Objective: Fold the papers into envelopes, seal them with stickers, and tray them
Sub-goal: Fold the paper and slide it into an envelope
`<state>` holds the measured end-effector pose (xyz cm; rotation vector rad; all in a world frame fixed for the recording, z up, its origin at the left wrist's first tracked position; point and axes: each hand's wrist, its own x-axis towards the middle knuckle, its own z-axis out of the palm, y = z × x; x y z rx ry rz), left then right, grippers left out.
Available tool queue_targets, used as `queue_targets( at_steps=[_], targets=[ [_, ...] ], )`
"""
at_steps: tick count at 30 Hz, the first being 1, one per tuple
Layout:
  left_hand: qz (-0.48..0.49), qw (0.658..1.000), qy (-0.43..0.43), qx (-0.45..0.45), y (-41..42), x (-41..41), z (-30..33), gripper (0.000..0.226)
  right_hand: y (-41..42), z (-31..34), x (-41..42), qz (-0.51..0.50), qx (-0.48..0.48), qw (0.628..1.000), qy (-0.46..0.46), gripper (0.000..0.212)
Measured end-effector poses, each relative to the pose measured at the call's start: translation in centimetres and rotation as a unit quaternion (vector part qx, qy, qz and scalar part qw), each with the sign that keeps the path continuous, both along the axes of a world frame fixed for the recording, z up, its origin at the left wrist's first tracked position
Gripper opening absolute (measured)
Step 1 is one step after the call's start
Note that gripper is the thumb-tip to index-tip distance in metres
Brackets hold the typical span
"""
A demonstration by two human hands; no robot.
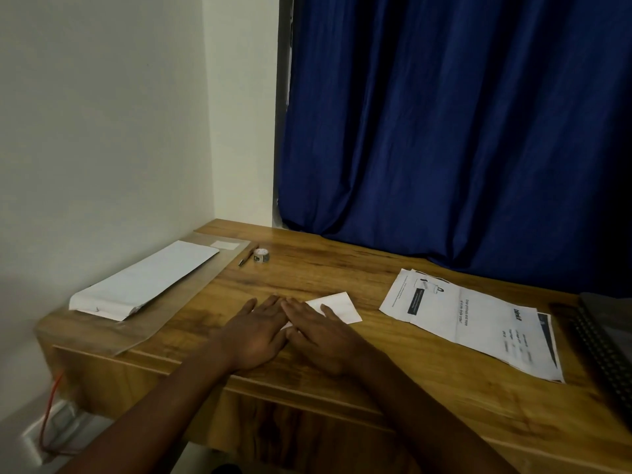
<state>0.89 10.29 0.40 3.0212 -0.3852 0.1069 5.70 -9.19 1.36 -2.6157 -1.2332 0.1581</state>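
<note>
Both hands' flat fingers (273,307) press the folded paper (338,307) beneath them.

Dim indoor light, soft focus, dark vignette at right, wide-angle bending at edges.

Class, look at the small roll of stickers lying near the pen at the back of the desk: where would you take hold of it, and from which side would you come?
Grip the sticker roll across its outer rim, thumb on one side and fingers opposite, coming down from above. It seems to lie flat on the desk with its round face up, so the curved sides are free. Approach from the right, since the pen lies close on its left.
</note>
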Motion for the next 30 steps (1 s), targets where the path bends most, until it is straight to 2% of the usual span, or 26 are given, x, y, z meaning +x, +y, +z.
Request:
queue_targets(
  at_steps=[8,14,17,22,26,30],
  targets=[
    [0.017,1.000,0.018,-0.005,-0.2,0.0,0.2,0.068,-3.6,0.4,3.8,-0.086,-0.050,0.995,-0.003,0.072],
    [0.038,0.992,-0.062,-0.100,-0.2,-0.7,0.2,0.073,-3.8,2.1,5.1,-0.100,-0.030,0.995,-0.004,0.081],
    [0.036,0.988,-0.085,-0.123,-0.3,-0.8,0.3,0.071,-3.5,3.8,5.9,-0.101,-0.054,0.993,0.002,0.087],
    [0.048,0.980,-0.107,-0.158,-0.4,-1.1,0.4,0.079,-3.2,4.6,6.4,-0.113,-0.048,0.989,0.082,0.071],
    [0.085,0.971,-0.111,-0.194,-0.3,-1.1,0.4,0.094,-3.2,4.6,5.8,-0.112,-0.026,0.990,0.087,0.065],
    [0.092,0.967,-0.115,-0.208,-0.4,-1.0,0.3,0.100,-3.1,4.8,5.2,-0.133,0.000,0.987,0.093,0.068]
  ],
)
